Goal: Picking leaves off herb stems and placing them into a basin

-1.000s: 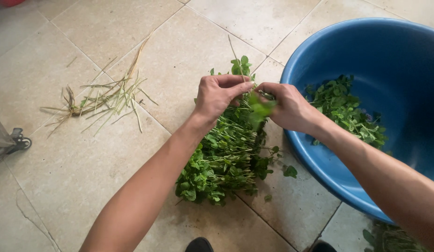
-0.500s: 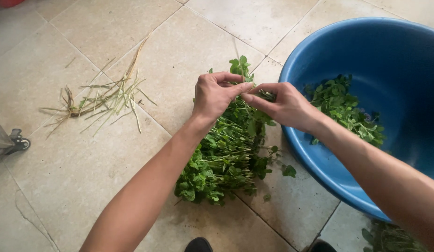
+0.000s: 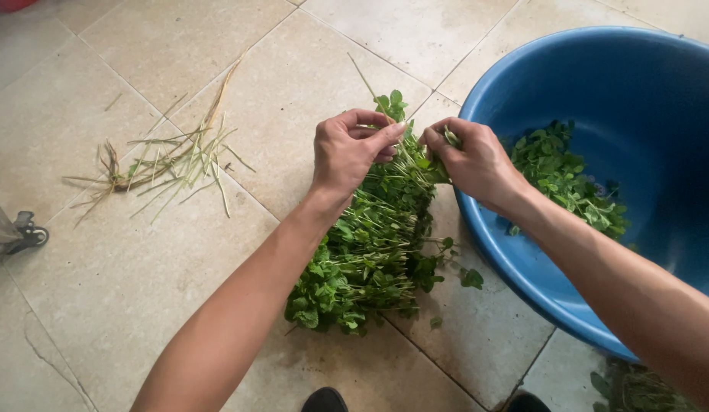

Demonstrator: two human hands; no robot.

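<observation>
Directly ahead, the tiled floor (image 3: 179, 290) offers open room to my left and toward the top of the view, broken only by a scatter of discarded stalks (image 3: 167, 156) lying well apart from both hands. To my right, the curved rim of the blue basin (image 3: 515, 267) closes off the working area; it sits just beside the bundle of leafy greens (image 3: 366, 259), which lies on the floor between my forearms. Loose picked leaves (image 3: 572, 179) rest inside the basin against its near wall. The bundle's stem ends point away from me and rise to meet my hands; its leafy end lies toward my feet. My left hand (image 3: 351, 152) hovers over the far end of the bundle, fingers curled, thumb and fingertips pinched on a thin stem that projects upward. My right hand (image 3: 476, 160) sits just beside it, next to the basin rim, fingers pressed together on a small green sprig drawn from the same end. Both forearms reach in from the bottom edge of the view and converge at the stems.
</observation>
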